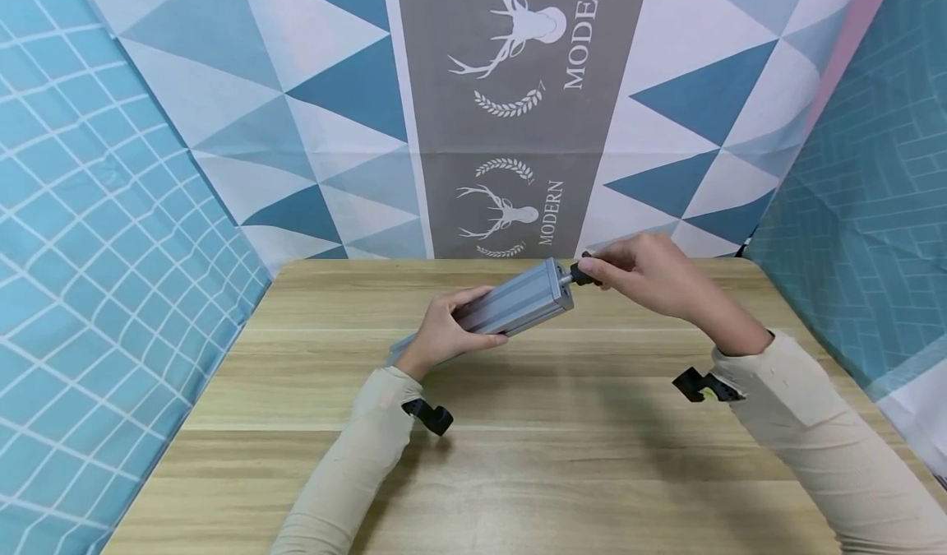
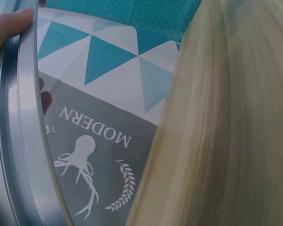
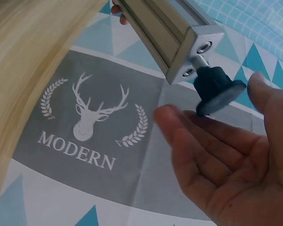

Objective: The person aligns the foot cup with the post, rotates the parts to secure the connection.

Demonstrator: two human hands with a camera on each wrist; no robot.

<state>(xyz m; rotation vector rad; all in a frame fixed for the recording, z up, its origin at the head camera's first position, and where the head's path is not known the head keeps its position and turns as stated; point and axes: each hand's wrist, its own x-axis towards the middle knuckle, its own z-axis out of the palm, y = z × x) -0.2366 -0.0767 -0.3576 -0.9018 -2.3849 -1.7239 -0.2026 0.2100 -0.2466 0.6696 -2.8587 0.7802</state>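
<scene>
A long grey aluminium profile (image 1: 521, 296) with grooved sides is held up over the table at a slant, its right end higher. My left hand (image 1: 455, 329) grips it around the middle, thumb on the near side and fingers over the far side. From the square end plate, fixed with screws, a black levelling foot (image 3: 217, 89) sticks out on a short metal stem. My right hand (image 1: 654, 279) pinches this foot by its rim, the thumb at one edge and the fingers at the other. In the left wrist view the grooved profile (image 2: 28, 108) runs along the left side.
Below the hands lies a wood-grain table (image 1: 555, 464). A patterned cloth (image 1: 510, 144) with deer heads and triangles hangs behind its far edge. Blue cloths stand at left (image 1: 111, 210) and right (image 1: 866, 210). Black camera mounts sit on the left wrist (image 1: 429, 417) and right wrist (image 1: 706, 386).
</scene>
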